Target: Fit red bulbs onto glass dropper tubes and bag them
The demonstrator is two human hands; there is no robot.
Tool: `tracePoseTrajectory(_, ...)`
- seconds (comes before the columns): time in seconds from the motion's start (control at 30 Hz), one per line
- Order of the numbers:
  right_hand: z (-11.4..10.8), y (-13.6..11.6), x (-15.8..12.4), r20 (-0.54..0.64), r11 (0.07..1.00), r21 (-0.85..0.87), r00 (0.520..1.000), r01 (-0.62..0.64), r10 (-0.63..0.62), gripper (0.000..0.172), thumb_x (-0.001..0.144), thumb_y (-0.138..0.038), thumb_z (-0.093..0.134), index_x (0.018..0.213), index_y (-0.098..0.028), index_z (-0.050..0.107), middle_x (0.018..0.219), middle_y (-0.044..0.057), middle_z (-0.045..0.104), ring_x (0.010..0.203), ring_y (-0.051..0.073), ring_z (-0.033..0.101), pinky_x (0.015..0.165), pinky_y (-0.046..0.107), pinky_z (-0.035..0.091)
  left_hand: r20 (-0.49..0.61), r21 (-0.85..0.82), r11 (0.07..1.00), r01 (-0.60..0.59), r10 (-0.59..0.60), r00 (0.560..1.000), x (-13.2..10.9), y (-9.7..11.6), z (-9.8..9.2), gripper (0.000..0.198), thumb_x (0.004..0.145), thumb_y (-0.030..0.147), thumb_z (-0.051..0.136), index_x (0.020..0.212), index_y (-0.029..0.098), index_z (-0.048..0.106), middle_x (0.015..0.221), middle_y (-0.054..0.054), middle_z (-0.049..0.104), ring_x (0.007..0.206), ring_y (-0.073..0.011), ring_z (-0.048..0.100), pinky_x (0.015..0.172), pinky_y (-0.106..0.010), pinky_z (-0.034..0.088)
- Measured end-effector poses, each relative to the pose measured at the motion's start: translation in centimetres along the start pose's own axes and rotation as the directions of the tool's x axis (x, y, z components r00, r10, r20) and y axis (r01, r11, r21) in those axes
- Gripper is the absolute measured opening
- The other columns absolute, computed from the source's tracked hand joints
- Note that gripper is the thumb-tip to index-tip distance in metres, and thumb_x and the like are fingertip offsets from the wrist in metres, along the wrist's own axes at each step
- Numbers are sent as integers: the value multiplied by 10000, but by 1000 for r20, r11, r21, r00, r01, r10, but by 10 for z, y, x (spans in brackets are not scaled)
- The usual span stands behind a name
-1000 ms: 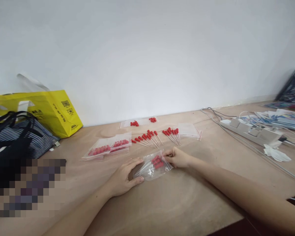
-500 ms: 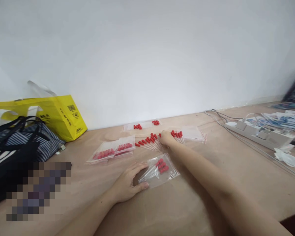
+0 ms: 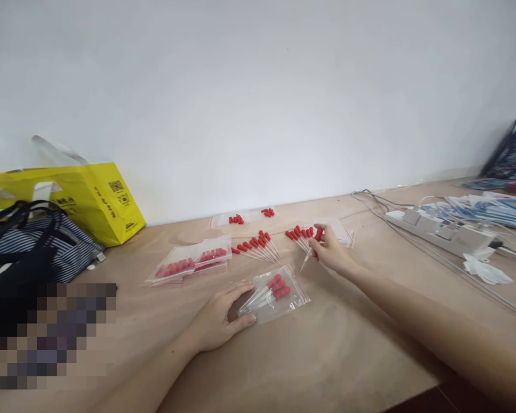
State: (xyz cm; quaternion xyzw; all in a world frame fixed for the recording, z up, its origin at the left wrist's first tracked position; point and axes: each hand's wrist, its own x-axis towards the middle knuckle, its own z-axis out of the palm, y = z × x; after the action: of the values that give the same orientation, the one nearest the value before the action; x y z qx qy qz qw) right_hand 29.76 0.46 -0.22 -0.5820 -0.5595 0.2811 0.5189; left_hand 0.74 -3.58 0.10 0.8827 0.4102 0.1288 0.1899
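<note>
My left hand [image 3: 223, 315] lies on the table with thumb and fingers spread. Their tips touch the left edge of a clear zip bag [image 3: 262, 318], which has several red-bulbed droppers in it. In the fingers of my right hand [image 3: 327, 249] is one dropper [image 3: 317, 235], tilted with its pale tip pointing down to the left. Just left of that hand, a small group of droppers [image 3: 297, 232] lies side by side. A larger fan of loose droppers [image 3: 253, 243] spreads behind the bag. Filled zip bags [image 3: 176, 268] lie in an overlapping pile farther left.
By the wall, another bag [image 3: 251, 217] has red bulbs on it. A flat clear bag [image 3: 346, 235] lies behind my right hand. A power strip [image 3: 438, 232] with cables and a crumpled tissue [image 3: 485, 268] are at right; a yellow bag [image 3: 120, 212] and striped bag [image 3: 77, 246] at left.
My right hand has moved right and slightly nearer from among the loose droppers, with one dropper now visible in its fingers. A gap shows where it was. My left hand stays at the bag.
</note>
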Motion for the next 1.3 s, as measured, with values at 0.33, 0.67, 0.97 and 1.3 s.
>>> tracePoseTrajectory(0.33,18,9,-40,167,892,423,981,-158,94,369,740,-418,476,1010,-224,317,680,-42,484,509,96,509,501,258,460,23,21,999,-26,26,999,-1,3,-3,575,746,495,512,1245,237,388,1336,-49,381,1222,-243,333,1007,-423,286)
tracePoseTrajectory(0.67,10,9,-45,499,908,313,862,-278,92,368,586,-383,693,831,-140,566,648,-13,579,464,55,497,486,213,432,38,61,998,7,-10,999,-1,5,-4,596,744,521,498,1241,211,393,1333,-59,385,1231,-247,323,1020,-420,273)
tracePoseTrajectory(0.97,15,7,-47,655,964,203,756,-171,-3,293,549,-325,720,728,-133,591,637,-10,603,522,65,519,481,177,393,32,69,997,-15,13,999,0,4,-4,565,753,493,496,1231,209,400,1319,-63,404,1223,-242,334,1015,-419,279)
tracePoseTrajectory(1.3,16,1,-17,726,994,-97,680,-47,102,184,556,-253,682,683,-141,610,544,-35,578,428,59,472,406,168,357,52,58,998,-13,10,999,-2,5,-6,578,740,509,510,1238,238,394,1331,-50,389,1232,-244,319,1021,-432,264)
